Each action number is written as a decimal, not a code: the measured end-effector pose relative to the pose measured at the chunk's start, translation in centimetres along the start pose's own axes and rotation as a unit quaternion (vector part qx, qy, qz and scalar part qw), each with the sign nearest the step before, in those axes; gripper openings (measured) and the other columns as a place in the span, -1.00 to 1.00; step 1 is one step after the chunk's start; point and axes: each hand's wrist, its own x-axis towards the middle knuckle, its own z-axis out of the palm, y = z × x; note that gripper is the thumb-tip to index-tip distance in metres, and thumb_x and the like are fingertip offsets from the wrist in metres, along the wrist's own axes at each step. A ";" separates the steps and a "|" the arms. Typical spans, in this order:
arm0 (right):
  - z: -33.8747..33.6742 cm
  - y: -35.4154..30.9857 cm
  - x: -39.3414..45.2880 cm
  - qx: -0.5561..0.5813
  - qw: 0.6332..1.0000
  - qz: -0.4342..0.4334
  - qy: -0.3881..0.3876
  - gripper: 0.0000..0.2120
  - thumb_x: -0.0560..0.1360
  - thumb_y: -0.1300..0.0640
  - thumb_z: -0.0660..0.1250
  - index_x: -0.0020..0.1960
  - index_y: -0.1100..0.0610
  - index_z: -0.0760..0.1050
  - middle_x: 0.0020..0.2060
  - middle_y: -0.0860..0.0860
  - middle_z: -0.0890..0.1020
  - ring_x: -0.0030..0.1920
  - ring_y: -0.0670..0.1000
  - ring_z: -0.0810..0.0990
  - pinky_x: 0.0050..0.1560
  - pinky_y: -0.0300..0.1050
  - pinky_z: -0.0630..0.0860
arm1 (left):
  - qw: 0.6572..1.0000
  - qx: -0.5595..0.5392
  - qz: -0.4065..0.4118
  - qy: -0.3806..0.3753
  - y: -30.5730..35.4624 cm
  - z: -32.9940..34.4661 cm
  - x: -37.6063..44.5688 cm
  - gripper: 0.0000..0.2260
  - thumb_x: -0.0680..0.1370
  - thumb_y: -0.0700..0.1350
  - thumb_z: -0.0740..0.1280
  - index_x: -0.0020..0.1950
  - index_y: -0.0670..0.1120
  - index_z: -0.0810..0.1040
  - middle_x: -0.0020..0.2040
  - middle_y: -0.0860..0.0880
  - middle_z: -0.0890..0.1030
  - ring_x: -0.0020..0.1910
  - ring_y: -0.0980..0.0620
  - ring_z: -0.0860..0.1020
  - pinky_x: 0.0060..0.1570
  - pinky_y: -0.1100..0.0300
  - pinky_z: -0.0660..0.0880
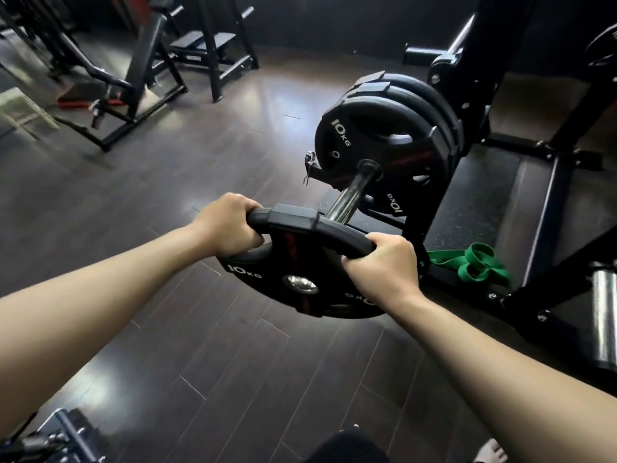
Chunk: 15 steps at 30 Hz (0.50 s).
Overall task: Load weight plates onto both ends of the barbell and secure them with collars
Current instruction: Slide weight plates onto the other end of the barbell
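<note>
Dark wooden floor (207, 345) fills most of the view, shiny where the light hits it, and off to the right stands a big black rack (547, 182) with a black speckled mat (474, 208) under it. Up in the far left corner there are more black machines (133, 71), a bit blurred. On the rack side, a stack of black plates (390, 135) sits on the bar (350, 195), the nearest one marked 10 KG, and the bare chrome end of the bar points straight toward the person. Here is the plate (300, 262) in play, another black 10 KG disc with a red stripe and a shiny metal centre hole, held up off the floor just short of the bar's tip, tilted so its face looks up at the camera. The left hand (230, 225) has its fingers wrapped tight through the grip opening on the plate's upper left rim, and the right hand (380, 265) is curled firmly round the rim handle on the right side, both arms stretched out. Beside the rack's foot lies a green band (474, 262), bunched in loops on the floor. A small metal clip (310, 165) hangs at the left edge of the loaded stack.
</note>
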 end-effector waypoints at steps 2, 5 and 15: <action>0.6 0.0 0.3 -0.002 1.000 0.016 0.019 -0.75 0.31 0.06 0.47 -0.45 0.04 0.46 -0.52 -0.06 0.51 -0.30 0.08 0.59 -0.27 -0.16 0.37 | 1.000 -0.004 0.011 0.001 -0.8 0.3 1.2 -0.92 0.22 -0.09 0.35 -0.43 0.07 0.48 -0.51 0.08 0.47 -0.41 -0.09 0.42 -0.34 0.05 0.46; 1.6 0.8 0.3 -0.001 0.999 0.022 0.040 -0.70 0.31 0.08 0.47 -0.48 0.03 0.40 -0.56 -0.07 0.46 -0.33 0.11 0.56 -0.29 -0.14 0.35 | 0.998 -0.007 0.061 0.018 -1.6 1.6 2.1 -0.90 0.18 -0.06 0.32 -0.49 0.11 0.43 -0.55 0.06 0.44 -0.47 -0.07 0.36 -0.41 0.16 0.30; 3.6 1.0 1.1 -0.002 0.998 0.010 0.068 -0.88 0.25 -0.02 0.38 -0.38 0.01 0.53 -0.43 0.01 0.63 -0.30 0.14 0.62 -0.24 -0.07 0.54 | 0.970 -0.027 0.219 0.103 -4.6 3.0 4.3 -0.69 0.23 0.04 0.26 -0.47 -0.20 0.35 -0.54 -0.19 0.30 -0.44 -0.09 0.17 -0.51 0.10 0.29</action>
